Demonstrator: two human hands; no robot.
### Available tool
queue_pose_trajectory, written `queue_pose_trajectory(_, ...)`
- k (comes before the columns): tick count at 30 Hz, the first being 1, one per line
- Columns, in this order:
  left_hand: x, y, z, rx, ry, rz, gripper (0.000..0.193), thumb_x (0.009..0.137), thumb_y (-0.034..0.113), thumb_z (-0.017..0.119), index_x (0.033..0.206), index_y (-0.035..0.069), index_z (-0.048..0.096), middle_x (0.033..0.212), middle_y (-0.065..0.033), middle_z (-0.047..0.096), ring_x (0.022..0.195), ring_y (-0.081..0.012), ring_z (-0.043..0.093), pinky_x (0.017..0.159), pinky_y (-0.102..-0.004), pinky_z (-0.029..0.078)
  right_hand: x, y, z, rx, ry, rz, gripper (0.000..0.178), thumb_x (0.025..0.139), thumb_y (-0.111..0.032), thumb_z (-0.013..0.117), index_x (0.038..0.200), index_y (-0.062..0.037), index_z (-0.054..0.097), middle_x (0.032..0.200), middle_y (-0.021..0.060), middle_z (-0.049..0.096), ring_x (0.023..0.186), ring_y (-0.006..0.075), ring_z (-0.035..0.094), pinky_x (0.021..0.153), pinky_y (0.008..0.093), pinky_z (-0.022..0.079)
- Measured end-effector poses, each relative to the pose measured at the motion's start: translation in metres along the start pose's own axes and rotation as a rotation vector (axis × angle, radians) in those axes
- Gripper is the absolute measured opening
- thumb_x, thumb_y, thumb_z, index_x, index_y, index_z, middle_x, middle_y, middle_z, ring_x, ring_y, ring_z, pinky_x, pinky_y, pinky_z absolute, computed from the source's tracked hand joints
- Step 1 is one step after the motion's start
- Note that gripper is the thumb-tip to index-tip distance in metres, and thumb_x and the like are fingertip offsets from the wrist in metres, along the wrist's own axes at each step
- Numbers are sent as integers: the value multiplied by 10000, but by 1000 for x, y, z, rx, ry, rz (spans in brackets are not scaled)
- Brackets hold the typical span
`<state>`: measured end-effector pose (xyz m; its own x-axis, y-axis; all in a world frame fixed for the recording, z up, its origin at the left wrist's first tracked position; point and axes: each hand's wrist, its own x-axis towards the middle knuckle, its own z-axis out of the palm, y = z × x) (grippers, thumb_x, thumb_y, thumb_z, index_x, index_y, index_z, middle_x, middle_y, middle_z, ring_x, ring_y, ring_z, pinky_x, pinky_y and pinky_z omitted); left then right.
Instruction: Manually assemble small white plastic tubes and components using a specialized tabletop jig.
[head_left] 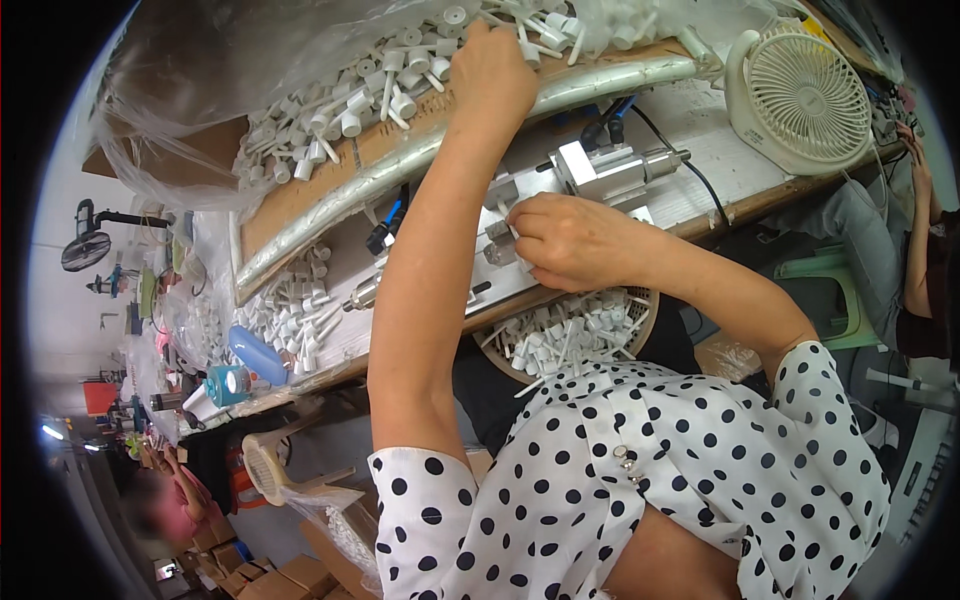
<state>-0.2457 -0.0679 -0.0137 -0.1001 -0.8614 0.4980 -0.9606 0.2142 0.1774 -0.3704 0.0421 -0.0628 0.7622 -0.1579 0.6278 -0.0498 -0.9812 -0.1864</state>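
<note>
My left hand (495, 75) reaches up to a heap of small white plastic parts (350, 110), each a round cap with a thin stem. Its fingers are bent down among the parts, and their tips are partly hidden. At the metal clamping fixture (600, 172) on the bench, my right hand (575, 240) is closed, with thumb and fingers pinched together beside a grey block (495, 242). What lies between those fingertips is hidden. Below that wrist, a round basket (648, 325) full of similar white parts sits by my lap.
A silver-taped cardboard edge (590, 82) curves between heap and fixture. A white fan (800, 97) stands at the right, with a black cable (705, 180) near the fixture. More white parts (290, 320), a blue object (257, 355) and a teal container (228, 384) lie left. Other people sit at both sides.
</note>
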Motion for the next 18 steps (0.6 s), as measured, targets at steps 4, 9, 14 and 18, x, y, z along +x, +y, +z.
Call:
queue_pose_trajectory(4, -1, -9, -11, -78, 2, -44, 335, 659, 220, 732, 922, 19, 681, 964, -170, 614, 860, -320, 608, 776, -407, 480, 6, 0, -6, 20, -103, 39, 78, 599, -58, 618, 623, -3, 567, 707, 123, 587, 755, 280, 570, 715, 365, 478)
queue_pose_trajectory(9, -30, -20, -48, -362, 55, -65, 258, 660, 176, 719, 849, 3, 694, 800, -157, 613, 747, -274, 601, 692, -366, 477, 11, -2, -14, 30, -237, 125, 133, 604, -82, 662, 664, 6, 582, 741, 136, 610, 788, 294, 597, 741, 388, 495)
queue_pose_trajectory(14, -131, -12, -88, -646, 184, -140, 233, 688, -2, 674, 916, 4, 632, 923, -86, 546, 678, -164, 564, 590, -260, 465, 19, 17, -36, 116, -152, 62, 288, 676, -234, 729, 815, -6, 621, 840, 154, 614, 848, 311, 596, 763, 407, 483)
queue_pose_trajectory(18, -199, 21, -68, -534, 142, -134, 280, 696, 11, 642, 972, 12, 600, 1065, -151, 554, 834, -238, 582, 603, -294, 488, 46, 82, -54, -386, 163, 259, 140, 748, -161, 626, 848, -65, 643, 877, 110, 598, 900, 296, 590, 765, 407, 495)
